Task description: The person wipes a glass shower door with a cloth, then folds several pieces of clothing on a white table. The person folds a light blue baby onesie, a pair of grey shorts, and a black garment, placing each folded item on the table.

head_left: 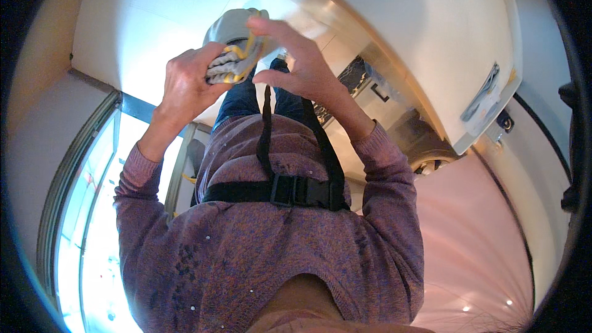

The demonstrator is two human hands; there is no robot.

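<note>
My left hand [189,78] is closed around a folded grey cloth with yellow edging [231,68], held in front of my body. Its layers are stacked, with the folds facing me. My right hand [299,61] is beside the cloth's right edge, thumb and fingers wide apart in a curve. The right fingertips are slightly blurred and come close to the cloth's upper corner; whether they touch it, I cannot tell. Just beyond the cloth shows a rounded grey shape [229,26], partly hidden, and I cannot make out what it is.
A long white counter or basin [425,31] runs along the right, with a flat pale item [484,98] near its end. Below it are cabinet fronts with a dark handle [380,91]. A bright glazed door or window [92,203] is at left, pink fabric [468,234] at lower right.
</note>
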